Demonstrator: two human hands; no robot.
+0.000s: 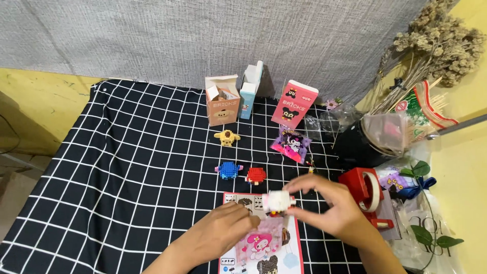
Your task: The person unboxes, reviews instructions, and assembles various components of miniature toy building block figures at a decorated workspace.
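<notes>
A small white and pink brick figure (278, 201) is held above a printed instruction sheet (261, 248). My right hand (332, 205) grips it from the right with fingers curled over its top. My left hand (223, 231) comes from below left, its fingertips touching the figure's lower left side. On the black checked cloth (127, 167) beyond stand a blue brick figure (229, 170), a red brick figure (256, 175) and a yellow brick figure (227, 137).
Three small cartons stand at the back: a tan one (222, 100), a blue-white one (249, 91) and a pink one (293, 104). A pink packet (291, 144) lies nearby. At right are a red tape dispenser (366, 195), a dark vase with dried flowers (357, 142) and plastic bags.
</notes>
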